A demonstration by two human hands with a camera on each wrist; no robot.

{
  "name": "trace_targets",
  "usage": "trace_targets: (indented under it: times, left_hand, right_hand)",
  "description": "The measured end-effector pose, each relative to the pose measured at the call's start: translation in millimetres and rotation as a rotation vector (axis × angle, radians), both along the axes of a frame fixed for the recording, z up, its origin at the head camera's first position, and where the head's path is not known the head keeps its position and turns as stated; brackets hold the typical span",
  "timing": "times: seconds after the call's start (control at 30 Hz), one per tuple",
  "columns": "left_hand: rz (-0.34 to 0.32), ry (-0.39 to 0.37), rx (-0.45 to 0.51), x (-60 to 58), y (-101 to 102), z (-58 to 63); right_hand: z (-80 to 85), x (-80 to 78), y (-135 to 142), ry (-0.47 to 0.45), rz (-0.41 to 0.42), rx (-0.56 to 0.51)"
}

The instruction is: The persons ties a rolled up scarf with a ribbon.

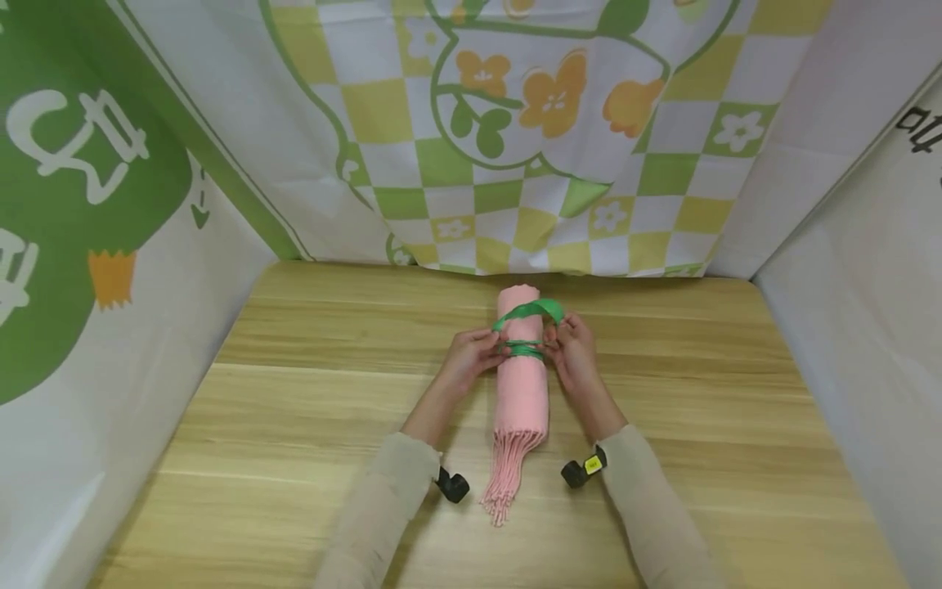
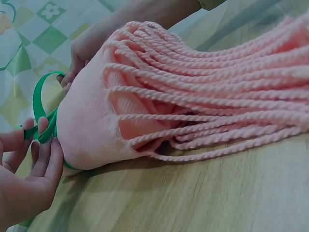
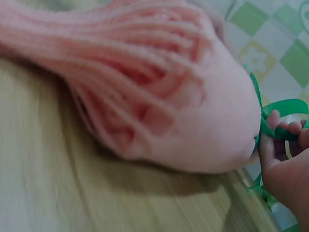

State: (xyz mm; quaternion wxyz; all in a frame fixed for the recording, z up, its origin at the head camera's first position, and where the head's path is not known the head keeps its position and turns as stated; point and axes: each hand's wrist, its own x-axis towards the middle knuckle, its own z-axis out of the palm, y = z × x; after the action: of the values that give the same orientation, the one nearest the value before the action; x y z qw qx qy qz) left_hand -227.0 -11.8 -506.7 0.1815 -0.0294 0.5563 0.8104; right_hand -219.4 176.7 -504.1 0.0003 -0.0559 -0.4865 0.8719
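Note:
A pink scarf (image 1: 522,401), rolled into a tube, lies lengthwise on the table with its twisted fringe (image 1: 508,470) towards me. Green ribbon (image 1: 525,350) goes round the roll above its middle, and a loose band of it arches over the scarf. At the roll's left side my left hand (image 1: 469,360) pinches the ribbon between thumb and fingers, as the left wrist view shows up close (image 2: 41,169). My right hand (image 1: 577,356) grips the other part of the ribbon on the right, its fingertips at the raised loop (image 3: 289,106).
The wooden table (image 1: 309,425) extends to both sides of the scarf. Behind its far edge hangs a checkered, flower-printed cloth (image 1: 552,196). Printed white and green sheets (image 1: 169,311) stand along the left side, a white one (image 1: 868,270) along the right.

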Motion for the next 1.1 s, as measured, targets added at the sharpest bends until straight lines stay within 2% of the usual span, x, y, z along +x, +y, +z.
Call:
trace_targets:
  times: [0.13,0.27,0.4,0.63,0.8,0.87,0.93,0.97,1.1]
  left_hand:
    - [0.009,-0.021,-0.052,-0.1,-6,-1.0]
    - [0.008,-0.051,-0.117,0.7,-19,-3.7]
    - [0.015,-0.078,-0.163,2.0,-38,-3.7]
    - [0.040,-0.051,-0.245,0.4,-59,0.4]
    - [0.071,-0.097,-0.197,1.2,-65,5.5]
    - [0.061,-0.107,-0.154,1.7,-67,6.5]
    - [0.020,-0.113,-0.072,2.1,-69,5.7]
    - [-0.001,-0.119,-0.020,2.1,-69,5.0]
    - [-0.048,-0.166,0.224,2.7,-76,2.2]
  right_hand:
    - [-4.5,1.1,3,0.041,-0.010,0.173]
    - [-14.3,2.0,18,0.035,-0.032,0.324]
    - [-20.3,3.0,36,-0.001,-0.040,0.354]
    - [-20.0,3.1,64,-0.078,-0.097,0.318]
    - [-13.6,6.6,71,-0.129,-0.112,0.339]
    - [-11.3,6.9,72,-0.154,-0.111,0.341]
    - [-9.8,7.1,74,-0.171,-0.100,0.283]
    - [-9.4,7.0,76,-0.178,-0.096,0.221]
    - [-6.3,10.7,89,-0.205,-0.048,-0.136]
